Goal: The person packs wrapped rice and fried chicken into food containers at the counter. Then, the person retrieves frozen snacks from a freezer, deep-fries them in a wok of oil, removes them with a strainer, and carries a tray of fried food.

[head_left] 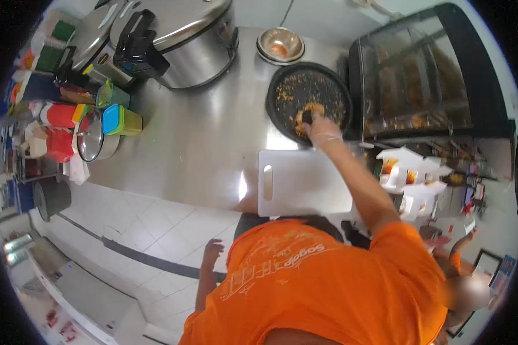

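My right hand (pixel 322 127), in a clear glove, reaches into a round black pan (pixel 282 123) at the back of the counter. Its fingers are closed on a piece of food (pixel 313 108), golden-brown with a dark part, partly hidden by the hand. Orange-brown crumbs are scattered over the pan's bottom. Nearer to me, a white cutting board (pixel 305 184) with a handle slot lies at the counter's front edge. My left hand (pixel 213 250) hangs beside my body over the floor, with its fingers apart and nothing in them.
Stacked metal bowls (pixel 280 46) stand behind the pan. Large steel cookers (pixel 195 52) and lidded containers (pixel 122 119) are at the left. A glass display case (pixel 417 75) and open white boxes (pixel 411 167) are at the right, with another person (pixel 456 259) beyond.
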Demonstrator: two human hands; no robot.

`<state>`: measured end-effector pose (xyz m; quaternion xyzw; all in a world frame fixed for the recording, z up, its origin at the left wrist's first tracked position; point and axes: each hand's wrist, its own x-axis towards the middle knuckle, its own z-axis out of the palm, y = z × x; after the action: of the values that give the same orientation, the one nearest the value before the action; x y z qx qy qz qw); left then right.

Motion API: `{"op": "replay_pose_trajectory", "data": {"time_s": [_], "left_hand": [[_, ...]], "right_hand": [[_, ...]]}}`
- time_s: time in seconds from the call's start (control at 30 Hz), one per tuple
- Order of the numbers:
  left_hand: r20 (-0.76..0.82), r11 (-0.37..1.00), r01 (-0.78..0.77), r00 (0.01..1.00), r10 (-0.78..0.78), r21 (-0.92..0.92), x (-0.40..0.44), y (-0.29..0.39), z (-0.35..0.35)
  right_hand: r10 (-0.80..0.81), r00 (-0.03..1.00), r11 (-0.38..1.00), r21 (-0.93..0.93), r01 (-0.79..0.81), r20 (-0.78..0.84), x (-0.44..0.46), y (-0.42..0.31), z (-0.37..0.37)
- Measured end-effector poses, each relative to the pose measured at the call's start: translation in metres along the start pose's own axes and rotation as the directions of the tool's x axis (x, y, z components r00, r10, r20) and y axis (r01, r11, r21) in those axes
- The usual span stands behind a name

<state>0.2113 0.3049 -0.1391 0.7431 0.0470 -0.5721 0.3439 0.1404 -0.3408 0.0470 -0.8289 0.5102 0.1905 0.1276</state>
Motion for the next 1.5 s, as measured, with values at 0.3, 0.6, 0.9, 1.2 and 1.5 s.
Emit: {"op": "replay_pose_trajectory", "data": {"time_s": [0.3,0.6,0.9,1.2,1.5], "left_hand": [[0.067,1.0,0.003,0.998,-0.002,-0.015,0.022,-0.037,-0.003],[-0.057,0.997,0.039,0.997,-0.042,-0.063,-0.012,-0.023,-0.002],[0.056,0.977,-0.139,0.99,0.132,0.161,-0.005,-0.056,-0.005],[0.224,0.888,-0.387,0.915,0.336,0.249,0.01,-0.071,-0.034],[-0.046,0.998,0.03,0.999,-0.028,0.055,-0.025,0.04,0.004]], "right_hand": [[0.04,0.997,0.99,0.135,-0.03,-0.07,0.013,0.013,-0.047],[0.09,0.98,0.96,0.278,-0.038,-0.178,0.005,0.004,-0.059],[-0.134,0.985,0.99,0.026,0.137,-0.107,0.075,0.066,-0.05],[-0.59,0.78,0.799,-0.013,0.601,-0.208,0.026,0.043,0.002],[-0.447,0.894,0.867,0.234,0.44,-0.028,0.015,0.022,0.015]]}}
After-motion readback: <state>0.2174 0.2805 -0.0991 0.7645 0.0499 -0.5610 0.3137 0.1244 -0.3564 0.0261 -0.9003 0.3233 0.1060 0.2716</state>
